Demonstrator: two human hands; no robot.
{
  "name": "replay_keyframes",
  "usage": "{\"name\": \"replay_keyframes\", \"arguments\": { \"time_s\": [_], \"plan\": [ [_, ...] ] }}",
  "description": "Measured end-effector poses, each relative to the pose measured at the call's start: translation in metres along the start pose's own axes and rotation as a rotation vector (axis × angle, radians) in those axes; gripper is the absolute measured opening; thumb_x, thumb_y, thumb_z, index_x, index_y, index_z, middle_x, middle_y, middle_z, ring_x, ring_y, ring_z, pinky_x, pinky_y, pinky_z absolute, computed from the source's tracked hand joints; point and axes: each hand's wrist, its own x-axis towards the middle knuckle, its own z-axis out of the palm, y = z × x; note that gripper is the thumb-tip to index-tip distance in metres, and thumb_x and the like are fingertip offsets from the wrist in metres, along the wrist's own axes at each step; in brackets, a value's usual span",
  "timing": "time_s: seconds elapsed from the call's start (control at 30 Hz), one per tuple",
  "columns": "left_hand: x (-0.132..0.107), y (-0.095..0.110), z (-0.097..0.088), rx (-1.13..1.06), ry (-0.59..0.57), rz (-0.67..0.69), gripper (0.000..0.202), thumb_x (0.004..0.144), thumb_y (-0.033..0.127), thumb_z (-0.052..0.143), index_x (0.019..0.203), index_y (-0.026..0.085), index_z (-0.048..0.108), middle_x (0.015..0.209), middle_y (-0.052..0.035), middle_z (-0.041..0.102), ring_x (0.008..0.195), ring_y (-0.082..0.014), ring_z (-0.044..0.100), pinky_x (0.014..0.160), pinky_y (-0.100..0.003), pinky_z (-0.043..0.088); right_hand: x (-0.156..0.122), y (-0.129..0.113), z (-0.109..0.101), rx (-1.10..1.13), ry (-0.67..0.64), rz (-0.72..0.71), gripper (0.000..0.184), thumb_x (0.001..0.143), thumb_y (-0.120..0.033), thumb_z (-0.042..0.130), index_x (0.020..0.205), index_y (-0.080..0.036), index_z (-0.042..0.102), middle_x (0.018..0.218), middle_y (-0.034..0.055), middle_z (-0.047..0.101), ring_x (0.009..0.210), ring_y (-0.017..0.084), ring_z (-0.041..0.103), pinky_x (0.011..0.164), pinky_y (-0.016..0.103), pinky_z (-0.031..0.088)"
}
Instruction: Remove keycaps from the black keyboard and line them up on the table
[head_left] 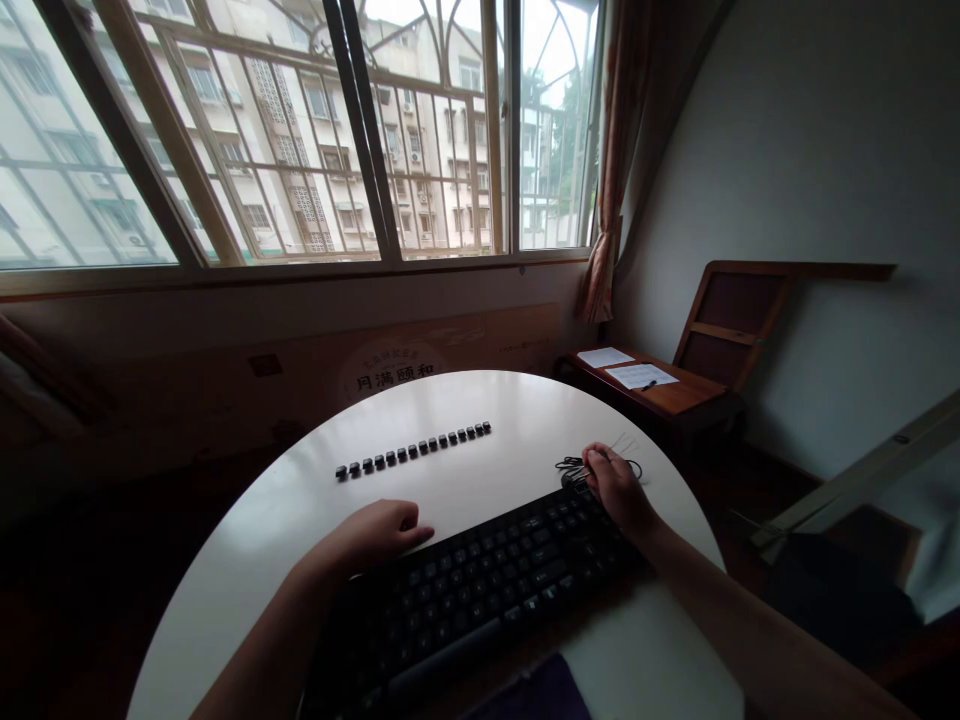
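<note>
A black keyboard (487, 585) lies at a slant across the near part of the white round table (247, 560). My left hand (386, 530) rests by its upper left edge, fingers curled in and thumb pointing right; nothing shows in it. Over the keyboard's upper right corner, my right hand (616, 485) is closed in a pinch, beside a coiled black cable (570, 465). Thin wires (624, 443) show just beyond its fingers; what the fingertips hold is too small to make out. Beyond the keyboard, several black keycaps (412, 452) stand in a slanted row.
Dark purple cloth (540, 692) shows below the keyboard at the near edge. To the right, a wooden chair (697, 395) bears paper sheets (641, 376) and a pen (649, 385). A barred window (390, 150) and a curtain (604, 250) are behind the table.
</note>
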Motion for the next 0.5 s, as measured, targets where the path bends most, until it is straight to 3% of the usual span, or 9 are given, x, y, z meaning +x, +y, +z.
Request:
{"name": "replay_keyframes", "arguments": {
  "time_s": [0.1, 0.23, 0.4, 0.5],
  "plan": [
    [-0.006, 0.012, -0.006, 0.049, 0.026, -0.006, 0.047, 0.084, 0.062, 0.044, 0.074, 0.019, 0.06, 0.078, -0.0068, 0.064, 0.067, -0.0215, 0.056, 0.056, -0.029, 0.033, -0.009, -0.005, 0.002, -0.132, -0.051, -0.157, 0.025, 0.092, -0.041, 0.043, 0.08, -0.02, 0.051, 0.061, -0.0036, 0.042, 0.053, 0.013, 0.041, 0.049, 0.023, 0.036],
    [-0.024, 0.046, -0.015, 0.104, 0.146, 0.081, 0.045, 0.089, 0.06, 0.038, 0.075, 0.02, 0.055, 0.078, -0.0063, 0.064, 0.069, -0.0219, 0.056, 0.058, -0.029, 0.034, -0.035, -0.029, 0.007, -0.26, -0.172, -0.382, 0.02, 0.095, -0.034, 0.043, 0.086, -0.021, 0.055, 0.062, -0.0027, 0.045, 0.054, 0.013, 0.042, 0.051, 0.024, 0.036],
    [-0.047, 0.093, -0.013, -0.048, 0.238, 0.244, 0.036, 0.092, 0.056, 0.041, 0.104, 0.024, 0.05, 0.089, -0.0044, 0.067, 0.077, -0.023, 0.059, 0.064, -0.03, 0.038, -0.067, -0.06, 0.02, -0.189, -0.485, -0.753, 0.024, 0.095, -0.034, 0.036, 0.09, -0.022, 0.057, 0.07, 0.0016, 0.056, 0.061, 0.016, 0.053, 0.06, 0.03, 0.044],
    [-0.051, 0.107, -0.009, -0.075, 0.22, 0.342, 0.031, 0.093, 0.052, 0.042, 0.105, 0.024, 0.049, 0.093, -0.0046, 0.067, 0.078, -0.0224, 0.059, 0.064, -0.03, 0.038, -0.072, -0.064, 0.026, -0.09, -0.565, -0.945, 0.027, 0.096, -0.034, 0.031, 0.096, -0.022, 0.055, 0.072, 0.003, 0.059, 0.062, 0.017, 0.055, 0.061, 0.032, 0.045]
  ]
}}
